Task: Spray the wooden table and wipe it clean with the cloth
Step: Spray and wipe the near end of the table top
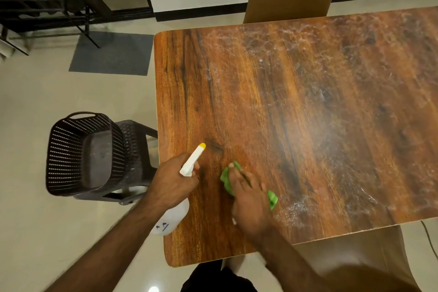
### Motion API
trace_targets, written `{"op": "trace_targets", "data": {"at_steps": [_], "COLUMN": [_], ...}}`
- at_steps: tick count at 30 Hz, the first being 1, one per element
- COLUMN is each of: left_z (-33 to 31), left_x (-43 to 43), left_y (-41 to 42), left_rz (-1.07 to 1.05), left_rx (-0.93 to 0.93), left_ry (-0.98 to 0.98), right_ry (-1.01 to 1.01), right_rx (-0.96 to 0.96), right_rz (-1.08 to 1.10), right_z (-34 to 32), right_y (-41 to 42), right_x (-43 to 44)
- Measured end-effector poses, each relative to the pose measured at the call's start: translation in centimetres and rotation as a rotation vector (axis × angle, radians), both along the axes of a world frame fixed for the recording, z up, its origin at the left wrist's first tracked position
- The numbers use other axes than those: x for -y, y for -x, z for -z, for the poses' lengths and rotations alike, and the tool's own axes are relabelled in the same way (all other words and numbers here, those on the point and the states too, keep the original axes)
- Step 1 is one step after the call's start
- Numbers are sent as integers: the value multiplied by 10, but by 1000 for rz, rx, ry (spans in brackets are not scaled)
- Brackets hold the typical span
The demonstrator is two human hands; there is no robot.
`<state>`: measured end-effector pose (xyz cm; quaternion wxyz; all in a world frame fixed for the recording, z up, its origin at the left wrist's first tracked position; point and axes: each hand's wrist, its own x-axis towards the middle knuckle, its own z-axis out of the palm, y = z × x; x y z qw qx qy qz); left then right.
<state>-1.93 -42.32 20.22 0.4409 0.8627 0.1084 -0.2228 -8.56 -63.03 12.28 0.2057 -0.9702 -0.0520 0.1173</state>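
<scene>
My left hand (170, 180) wraps round the neck of the spray bottle (190, 161), fingers curled by the trigger, with the nozzle pointing away from me over the near corner of the table (296, 106). Just right of it, my right hand (248, 199) lies flat on the green cloth (227, 180), fingers straight, pressing it onto the wood. To wipe well I reckon I want firm, even pressure and long overlapping strokes along the grain, working outward from this hand. Beyond my fingertips and off to the right, white streaks (355, 42) cover the surface, so I judge plenty is left.
</scene>
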Motion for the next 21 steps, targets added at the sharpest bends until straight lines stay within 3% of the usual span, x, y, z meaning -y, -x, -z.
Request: {"op": "trace_targets", "data": {"at_steps": [4, 7, 10, 17, 21], "left_z": [-2, -3, -2, 1, -1], "left_x": [-1, -1, -2, -2, -4], "left_y": [-4, -6, -9, -13, -17], "left_rz": [-2, 1, 4, 14, 16], "left_rx": [-2, 12, 12, 18, 17], "left_ry": [7, 10, 29, 25, 32], "right_ry": [14, -44, -44, -7, -7], "right_rx": [11, -47, 25, -13, 17], "right_rz": [161, 64, -120, 76, -119], "right_z": [-2, -8, -7, -1, -2], "right_y": [-65, -54, -35, -110, -71], "right_x": [-8, -32, -37, -26, -38]}}
